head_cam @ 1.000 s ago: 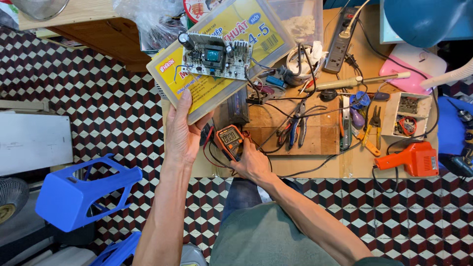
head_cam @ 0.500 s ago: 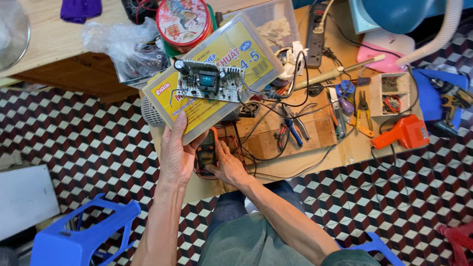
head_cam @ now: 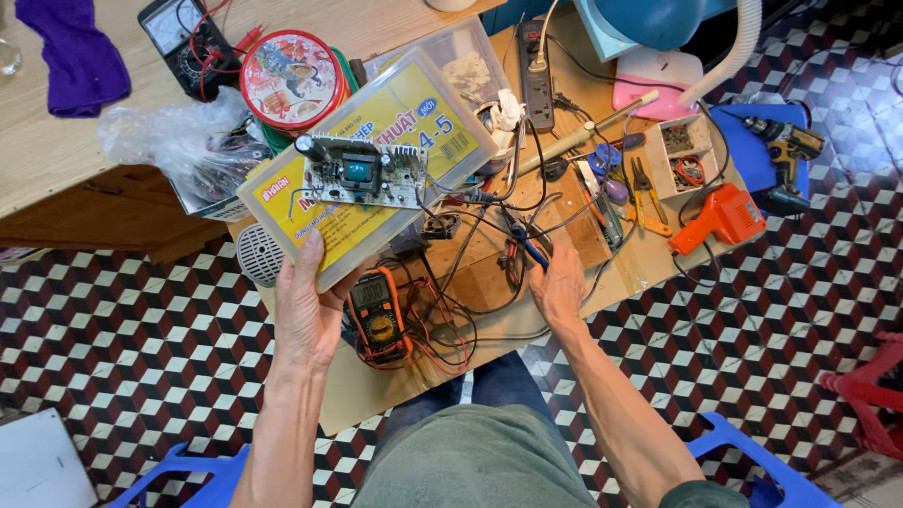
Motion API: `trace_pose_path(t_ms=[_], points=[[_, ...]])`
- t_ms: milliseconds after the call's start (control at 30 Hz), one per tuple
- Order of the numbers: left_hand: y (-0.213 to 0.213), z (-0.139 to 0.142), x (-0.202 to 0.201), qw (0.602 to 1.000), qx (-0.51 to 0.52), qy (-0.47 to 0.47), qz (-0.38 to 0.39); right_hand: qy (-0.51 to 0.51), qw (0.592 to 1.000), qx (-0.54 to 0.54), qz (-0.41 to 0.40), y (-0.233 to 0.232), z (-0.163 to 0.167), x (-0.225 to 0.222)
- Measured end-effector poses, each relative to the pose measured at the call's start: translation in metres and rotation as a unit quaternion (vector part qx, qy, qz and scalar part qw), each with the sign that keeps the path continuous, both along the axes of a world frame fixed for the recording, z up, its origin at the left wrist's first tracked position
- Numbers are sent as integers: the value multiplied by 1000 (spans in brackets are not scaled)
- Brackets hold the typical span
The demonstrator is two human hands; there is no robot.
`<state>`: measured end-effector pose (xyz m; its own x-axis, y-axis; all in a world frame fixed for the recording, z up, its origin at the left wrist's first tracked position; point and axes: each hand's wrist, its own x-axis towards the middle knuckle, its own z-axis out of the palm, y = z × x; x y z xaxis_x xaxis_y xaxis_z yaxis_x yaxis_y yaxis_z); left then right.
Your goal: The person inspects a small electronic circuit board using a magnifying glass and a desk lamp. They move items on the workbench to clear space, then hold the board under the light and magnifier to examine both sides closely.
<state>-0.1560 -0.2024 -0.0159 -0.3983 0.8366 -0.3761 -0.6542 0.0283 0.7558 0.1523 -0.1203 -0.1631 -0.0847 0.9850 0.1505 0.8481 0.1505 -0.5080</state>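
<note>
While tangled wires [head_cam: 451, 282] crowd the bench [head_cam: 489, 325] between both hands, an orange multimeter [head_cam: 378, 315] lies just right of the left hand [head_cam: 306, 315] — its fingers grasping the near edge of a clear plastic box [head_cam: 376, 165] with a yellow insert, a green circuit board [head_cam: 362, 174] resting on top. Right hand [head_cam: 560, 287] lies flat, fingers released, beside blue-handled pliers [head_cam: 527, 246]. Checkered floor tiles [head_cam: 141, 357] surround the bench.

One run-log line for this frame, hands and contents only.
left hand: holds yellow plastic case, circuit board on top | right hand: on board, by blue-handled pliers | multimeter: between hands
</note>
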Motion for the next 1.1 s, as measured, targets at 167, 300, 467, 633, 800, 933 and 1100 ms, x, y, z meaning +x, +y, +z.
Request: trace_pose_path(t_ms=[167, 300, 467, 633, 800, 933, 1100], points=[[-4, -7, 4, 1000, -11, -1, 21, -63, 992, -42, 96, 19, -12, 16], [-7, -14, 4, 999, -8, 2, 38, -76, 987, -7, 140, 24, -19, 45], [-4, -25, -3, 998, -17, 0, 63, -107, 991, -66, 48, 39, -22, 88], [0, -32, -5, 996, -32, -11, 87, -62, 997, -35, 11, 32, -24, 93], [2, -34, -5, 996, -29, -12, 87, 55, 995, -38, 74, 6, -44, 42], [3, -34, -4, 996, -27, -5, 88, 9, 986, -129, 109, 7, -55, 2], [5, -31, -1, 995, -29, -1, 94, -42, 989, -104, 95, 6, -64, -29]])
